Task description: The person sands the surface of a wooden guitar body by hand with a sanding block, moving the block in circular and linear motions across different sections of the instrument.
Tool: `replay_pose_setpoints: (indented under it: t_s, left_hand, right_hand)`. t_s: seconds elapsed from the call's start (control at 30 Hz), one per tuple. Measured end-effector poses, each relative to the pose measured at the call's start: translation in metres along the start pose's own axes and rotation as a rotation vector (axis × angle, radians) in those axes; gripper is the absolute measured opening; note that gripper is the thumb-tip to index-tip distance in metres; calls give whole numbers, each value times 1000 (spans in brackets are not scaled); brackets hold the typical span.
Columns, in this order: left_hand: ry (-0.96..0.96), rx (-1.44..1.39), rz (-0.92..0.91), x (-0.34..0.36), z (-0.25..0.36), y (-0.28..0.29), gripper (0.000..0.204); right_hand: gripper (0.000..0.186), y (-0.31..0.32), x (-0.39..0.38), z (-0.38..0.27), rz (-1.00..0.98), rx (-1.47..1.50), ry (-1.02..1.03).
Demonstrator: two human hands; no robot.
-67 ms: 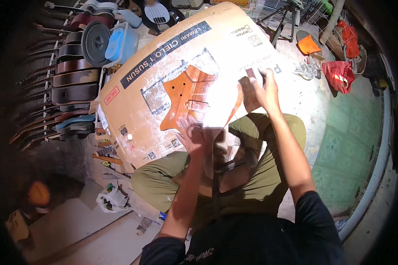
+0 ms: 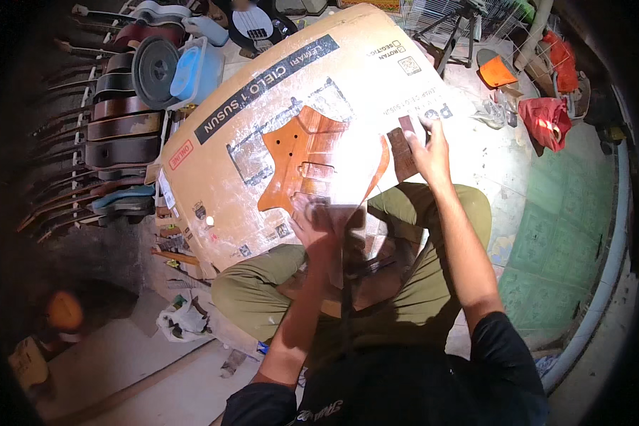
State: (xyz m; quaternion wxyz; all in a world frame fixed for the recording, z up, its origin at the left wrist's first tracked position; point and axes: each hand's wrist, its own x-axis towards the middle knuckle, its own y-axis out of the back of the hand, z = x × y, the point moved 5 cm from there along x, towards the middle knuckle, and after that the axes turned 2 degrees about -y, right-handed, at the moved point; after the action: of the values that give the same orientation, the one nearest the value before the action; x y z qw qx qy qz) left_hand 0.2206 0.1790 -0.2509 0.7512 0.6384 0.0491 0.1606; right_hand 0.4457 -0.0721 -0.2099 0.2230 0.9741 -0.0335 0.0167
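An orange-brown wooden electric guitar body (image 2: 291, 160), with pickup cutouts and several small dark holes, lies flat on a large sheet of cardboard (image 2: 220, 117). Strong light washes out its right part. My left hand (image 2: 315, 224) rests at the body's near edge, fingers stretched out and a little blurred. Off the body's right side, my right hand (image 2: 430, 150) is closed on a brown rectangular piece (image 2: 403, 153) that looks like sandpaper. A narrow reddish-brown strip of it shows by the fingertips.
My crossed legs (image 2: 447, 248) are at the cardboard's near edge. Several guitars (image 2: 121, 149) hang in a row at the left, by a clear plastic tub (image 2: 204, 67). A black tripod (image 2: 461, 35) stands at the back; a red plastic bag (image 2: 543, 121) lies at the right.
My left hand has slid slightly toward me and to the right along the body's near edge. My right hand, with the brown piece, has shifted slightly toward me.
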Motion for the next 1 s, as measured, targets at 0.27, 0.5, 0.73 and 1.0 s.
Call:
replay_pose_setpoints:
  t_s: [0.27,0.5,0.73,1.0]
  left_hand:
    - [-71,-302,-416,30,73,10,77]
    - [-413,-115,-114,186,126,-38,77]
    - [-609,-68,-362,143,124,-33,75]
    - [-842,44,-277,-53,35,-13,57]
  right_hand:
    - [48,15,0,-3,67,360,-211]
    - [50,14,10,4,52,323,-285]
    - [52,12,7,12,65,322,-335]
    - [51,-6,-10,21,-83,270,-265]
